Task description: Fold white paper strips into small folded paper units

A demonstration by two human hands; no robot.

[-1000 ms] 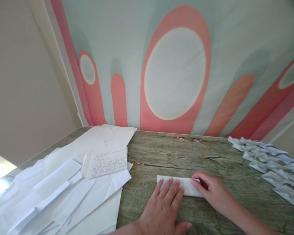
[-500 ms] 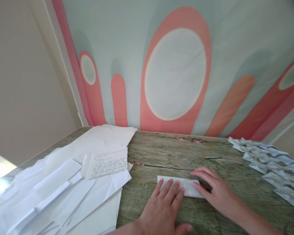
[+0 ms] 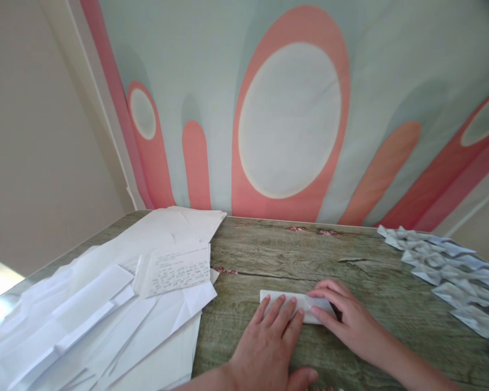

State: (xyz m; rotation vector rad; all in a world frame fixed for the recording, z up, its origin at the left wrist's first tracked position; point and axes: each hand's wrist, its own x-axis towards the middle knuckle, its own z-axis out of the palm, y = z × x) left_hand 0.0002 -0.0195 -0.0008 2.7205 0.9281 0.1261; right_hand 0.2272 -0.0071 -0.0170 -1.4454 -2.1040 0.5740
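Observation:
A folded strip of white paper [image 3: 305,300] lies on the wooden table in front of me. My left hand [image 3: 264,342] rests flat across its left part, palm down, fingers spread and thumb out to the side. At the strip's right end, my right hand [image 3: 344,317] has the paper between thumb and fingers, the thumb at the near side and the fingertips at the far edge. The hands' fingertips are close together but apart. Part of the strip is hidden under the fingers.
Loose white sheets [image 3: 146,336] and folded papers pile up on the left, with a handwritten page [image 3: 179,271] on top. Several twisted folded paper pieces [image 3: 460,296] line the right side. A patterned cloth [image 3: 212,65] rises behind the table's back edge [image 3: 269,220].
My right hand has slid a little left along the strip, and its thumb and fingers have moved in over the paper. My left hand stays pressed on it.

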